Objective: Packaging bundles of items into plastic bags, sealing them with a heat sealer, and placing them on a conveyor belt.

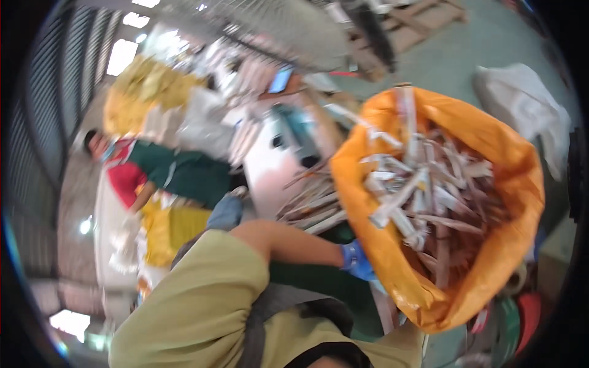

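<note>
A large orange sack (362,202) stands upright-mouthed at the right, its rim folded wide. Inside it lies a heap of crumpled paper strips and thin scraps (438,196), whitish and brownish. My left hand (359,260), in a blue glove, reaches across and rests against the sack's left side. Its fingers pass out of sight behind the sack wall, so their grip is hidden. My right hand does not show; a sliver of blue at the sack's far right edge is too small to make out.
Long paper strips (316,202) lie piled left of the sack. A white bag (521,101) sits at the upper right. Another person (165,168) in a red shirt and dark green apron is at the left, near yellow sacks (147,92). A wooden pallet (423,24) lies at the top.
</note>
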### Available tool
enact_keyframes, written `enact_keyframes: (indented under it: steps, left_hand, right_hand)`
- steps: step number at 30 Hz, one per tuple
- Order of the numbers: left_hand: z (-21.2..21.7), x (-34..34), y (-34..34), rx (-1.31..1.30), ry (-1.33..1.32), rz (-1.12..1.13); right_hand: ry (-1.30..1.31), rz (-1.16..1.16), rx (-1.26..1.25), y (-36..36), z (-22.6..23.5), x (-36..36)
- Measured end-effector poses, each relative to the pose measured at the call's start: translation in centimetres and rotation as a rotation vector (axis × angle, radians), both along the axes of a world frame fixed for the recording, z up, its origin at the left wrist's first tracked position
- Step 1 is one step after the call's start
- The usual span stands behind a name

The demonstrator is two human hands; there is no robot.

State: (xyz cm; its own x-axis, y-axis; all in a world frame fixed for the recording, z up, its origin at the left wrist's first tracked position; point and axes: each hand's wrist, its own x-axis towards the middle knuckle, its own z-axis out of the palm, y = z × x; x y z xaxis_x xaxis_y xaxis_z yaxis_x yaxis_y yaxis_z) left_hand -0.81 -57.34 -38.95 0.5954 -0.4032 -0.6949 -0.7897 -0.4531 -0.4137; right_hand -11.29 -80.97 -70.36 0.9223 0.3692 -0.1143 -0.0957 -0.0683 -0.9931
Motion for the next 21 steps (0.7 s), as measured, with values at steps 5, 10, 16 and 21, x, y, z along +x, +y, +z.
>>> enact_keyframes:
  steps: [5, 10, 16, 21]
  left_hand:
    - [-0.4, 2.6, 1.1, -1.177, 0.532, 0.141]
    - [-1.7, 2.3, 1.7, -1.320, 0.316, -0.014]
    - [-2.1, 1.7, 1.0, -1.339, 0.471, 0.078]
    - [-1.7, 1.7, 0.3, -1.353, 0.360, 0.082]
  right_hand:
    - [0.045, 0.048, -0.078, 10.2, 24.6, 2.0]
    - [0.029, -0.018, -0.097, 11.6, 39.9, 11.3]
    - [0.097, -0.152, -0.283, 12.1, 49.3, 15.0]
    - [0.161, -0.253, -0.487, 12.0, 41.9, 9.4]
